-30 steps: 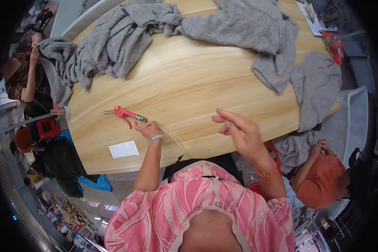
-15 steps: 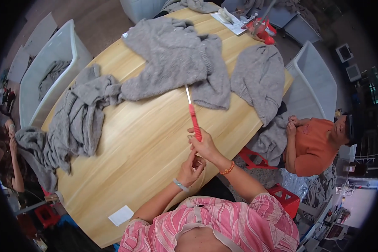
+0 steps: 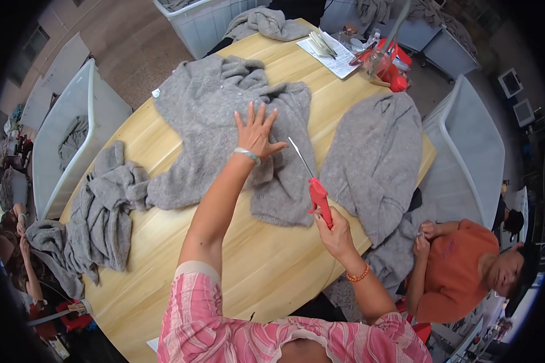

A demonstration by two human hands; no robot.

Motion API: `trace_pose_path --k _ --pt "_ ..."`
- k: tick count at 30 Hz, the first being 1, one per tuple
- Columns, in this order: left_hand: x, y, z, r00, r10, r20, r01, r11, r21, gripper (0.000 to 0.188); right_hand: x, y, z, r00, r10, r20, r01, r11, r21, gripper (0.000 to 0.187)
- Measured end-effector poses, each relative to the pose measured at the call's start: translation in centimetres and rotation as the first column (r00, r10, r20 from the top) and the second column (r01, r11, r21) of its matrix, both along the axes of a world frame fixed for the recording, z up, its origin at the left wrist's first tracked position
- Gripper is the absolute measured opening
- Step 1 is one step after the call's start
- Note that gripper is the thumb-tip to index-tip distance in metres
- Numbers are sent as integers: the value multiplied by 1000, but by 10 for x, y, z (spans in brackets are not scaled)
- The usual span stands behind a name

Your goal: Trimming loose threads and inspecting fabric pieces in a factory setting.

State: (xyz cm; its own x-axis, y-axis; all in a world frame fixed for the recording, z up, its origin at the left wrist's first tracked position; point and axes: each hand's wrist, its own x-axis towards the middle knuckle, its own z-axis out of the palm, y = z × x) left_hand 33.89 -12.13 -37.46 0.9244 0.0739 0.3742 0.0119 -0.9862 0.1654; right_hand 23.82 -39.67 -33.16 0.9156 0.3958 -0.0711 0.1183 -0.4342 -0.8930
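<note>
A grey knitted sweater (image 3: 224,127) lies spread flat in the upper middle of the frame on the round wooden surface (image 3: 272,254). The left hand (image 3: 257,130) presses down on it with fingers fanned apart, palm flat against the knit. Just right of that, the right hand (image 3: 333,233) is closed around the red handle of a long thin-bladed tool (image 3: 312,181) (the metal tip points up toward the sweater's right edge). The two hands are well apart. A second grey sweater (image 3: 375,157) lies to the right, draping over the surface's edge. A heap of grey garments (image 3: 103,212) sits at the left. Papers (image 3: 333,48) lie at the top, and a person in an orange shirt (image 3: 460,272) sits lower right.
</note>
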Motion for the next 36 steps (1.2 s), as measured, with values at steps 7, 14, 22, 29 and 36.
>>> trace_pose_path --k 7,14,22,29,36 --pt "-17 -24 -49 909 12 -417 -62 992 -108 83 36 -35 -21 998 43 41 -34 978 -208 14" --pt "-164 -62 -27 892 -191 -409 96 966 -240 77 10 -19 -8 984 3 179 10 997 -73 26" --pt "-233 -73 0 951 -297 -85 246 896 -370 60 -60 -36 1 961 247 -123 -267 945 -189 28" --pt "-205 -72 -26 908 -124 -401 86 990 -110 87 -108 -47 20 971 225 82 -199 949 -244 23" --pt "-212 -77 -51 911 -171 -376 149 985 -86 100 -138 -67 51 924 363 -122 -367 748 -553 24"
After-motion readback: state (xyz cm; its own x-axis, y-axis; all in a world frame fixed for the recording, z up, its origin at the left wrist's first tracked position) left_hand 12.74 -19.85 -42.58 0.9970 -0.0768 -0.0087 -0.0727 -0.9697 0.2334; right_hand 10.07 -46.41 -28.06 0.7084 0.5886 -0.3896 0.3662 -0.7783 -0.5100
